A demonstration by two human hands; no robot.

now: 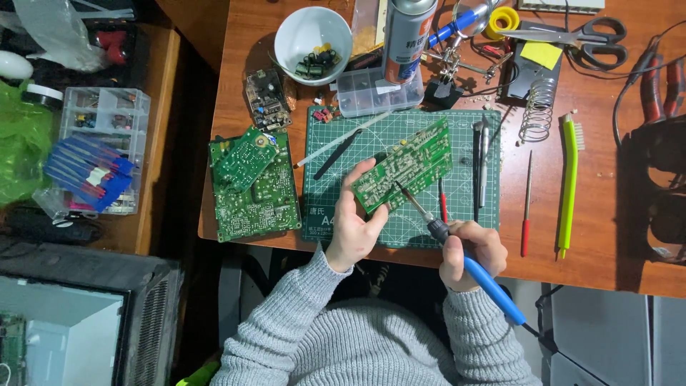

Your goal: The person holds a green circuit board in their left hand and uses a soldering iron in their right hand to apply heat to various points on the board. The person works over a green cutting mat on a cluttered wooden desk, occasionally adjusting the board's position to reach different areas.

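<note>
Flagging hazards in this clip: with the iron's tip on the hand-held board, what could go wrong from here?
1. The left hand holds the circuit board tilted in the air, unsupported; it could slip under the soldering iron in the right hand.
2. The left fingertips lie near the hot tip, so a burn seems possible.
3. The iron's cord hangs off the table edge and might snag.

Wooden workbench crowded with repair gear around a green cutting mat.

At 12 o'clock of the mat stand a white bowl, a clear parts box and a spray can; at 9 o'clock lie stacked green circuit boards; at 3 o'clock a red-handled tool and a green brush; at 1 o'clock, scissors.
</note>
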